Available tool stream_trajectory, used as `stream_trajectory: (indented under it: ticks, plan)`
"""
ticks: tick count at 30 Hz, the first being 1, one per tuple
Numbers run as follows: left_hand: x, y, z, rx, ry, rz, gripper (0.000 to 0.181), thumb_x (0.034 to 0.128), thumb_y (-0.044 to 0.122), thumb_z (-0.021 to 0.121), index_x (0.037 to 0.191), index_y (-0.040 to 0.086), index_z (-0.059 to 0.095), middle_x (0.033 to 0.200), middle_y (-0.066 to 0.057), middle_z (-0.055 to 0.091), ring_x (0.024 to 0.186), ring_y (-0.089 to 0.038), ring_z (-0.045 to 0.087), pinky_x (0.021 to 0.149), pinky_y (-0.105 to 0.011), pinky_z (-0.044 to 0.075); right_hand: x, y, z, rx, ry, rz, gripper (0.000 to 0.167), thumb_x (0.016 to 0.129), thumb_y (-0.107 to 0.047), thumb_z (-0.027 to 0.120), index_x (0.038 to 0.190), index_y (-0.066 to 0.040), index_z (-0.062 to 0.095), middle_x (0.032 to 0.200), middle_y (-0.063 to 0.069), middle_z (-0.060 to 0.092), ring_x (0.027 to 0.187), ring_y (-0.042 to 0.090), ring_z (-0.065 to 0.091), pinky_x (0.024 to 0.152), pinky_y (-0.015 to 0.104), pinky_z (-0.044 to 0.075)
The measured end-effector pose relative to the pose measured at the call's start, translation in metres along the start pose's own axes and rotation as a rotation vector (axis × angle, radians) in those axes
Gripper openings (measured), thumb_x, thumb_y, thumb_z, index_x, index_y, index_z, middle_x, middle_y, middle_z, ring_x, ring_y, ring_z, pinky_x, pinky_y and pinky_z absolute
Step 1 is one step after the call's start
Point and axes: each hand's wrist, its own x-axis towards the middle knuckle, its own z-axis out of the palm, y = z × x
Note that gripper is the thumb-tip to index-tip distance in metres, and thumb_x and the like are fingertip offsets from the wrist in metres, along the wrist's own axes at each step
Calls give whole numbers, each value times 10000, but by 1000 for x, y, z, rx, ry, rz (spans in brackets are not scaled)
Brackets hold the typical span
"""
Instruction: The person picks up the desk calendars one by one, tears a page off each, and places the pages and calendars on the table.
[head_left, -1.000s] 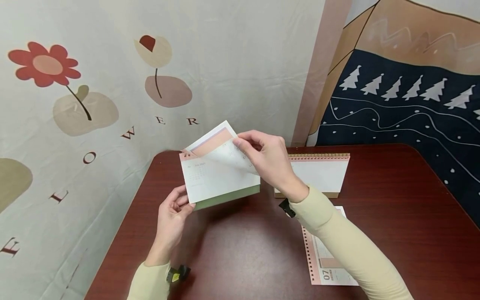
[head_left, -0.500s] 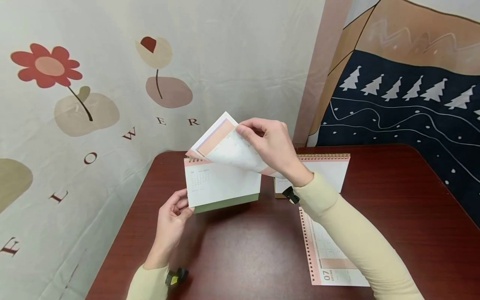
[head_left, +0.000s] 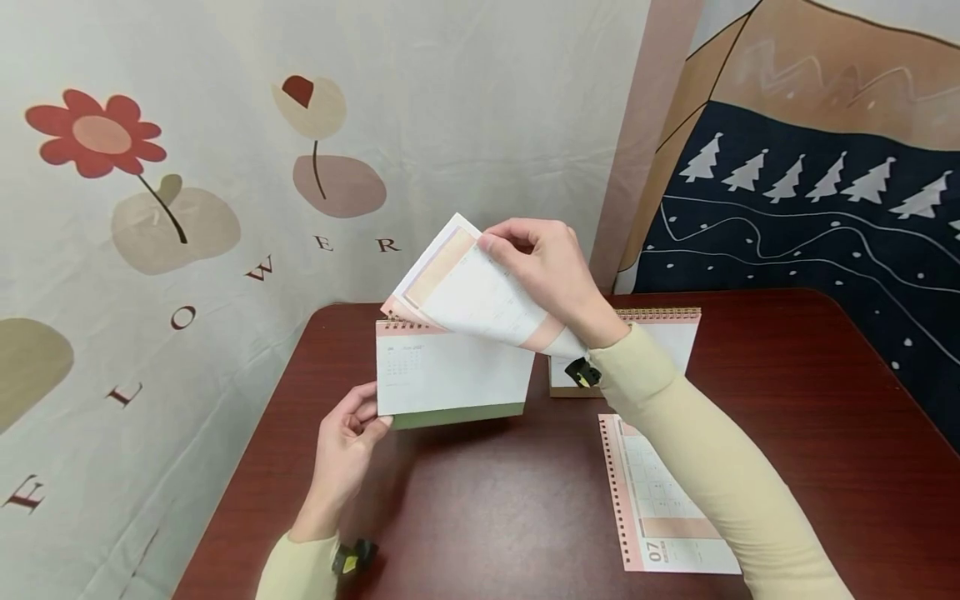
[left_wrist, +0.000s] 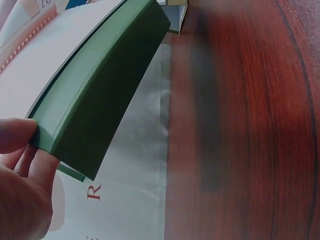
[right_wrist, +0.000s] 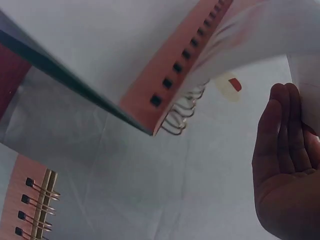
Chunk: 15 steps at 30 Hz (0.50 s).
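A spiral-bound desk calendar [head_left: 457, 375] with a green base [left_wrist: 95, 85] is held raised and tilted above the table. My left hand [head_left: 341, 446] pinches its lower left corner, thumb in front and fingers behind. At the upper part, my right hand [head_left: 546, 271] pinches the edge of a calendar page [head_left: 480, 292] that is bent up and over, with a peach band on it. That page's pink punched edge lies askew along the binding. Wire loops [right_wrist: 182, 112] stick out past the pink strip in the right wrist view; which holes they still pass through I cannot tell.
Another desk calendar [head_left: 671, 342] stands behind my right wrist, partly hidden by it. A loose page marked 07 [head_left: 660, 500], with a punched pink edge, lies on the dark red table [head_left: 480, 517] beneath my right forearm. Printed cloth [head_left: 480, 125] hangs behind.
My right hand has moved up and slightly right, lifting and twisting the page farther from the binding. The calendar has shifted slightly right and levelled; my left hand keeps its grip.
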Motion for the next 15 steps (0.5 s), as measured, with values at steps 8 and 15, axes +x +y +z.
stream_trajectory:
  ticks: [8, 15]
  plan:
    - [-4, 0, 1, 46, -19, 20, 417, 869, -274, 555, 1245, -115, 635, 1112, -298, 714, 927, -76, 713, 795, -202, 562, 7, 3, -3, 6, -32, 33, 165, 998, -222, 690, 1047, -117, 808, 896, 16, 754, 747, 164, 637, 668, 280, 499]
    - [-6, -1, 2, 65, -40, 21, 410, 870, -261, 564, 1238, -99, 643, 1095, -289, 724, 907, -74, 706, 763, -199, 545, 11, 9, -9, 47, -60, 72, 170, 1002, -219, 686, 1066, -114, 802, 903, 43, 744, 749, 197, 626, 669, 297, 500]
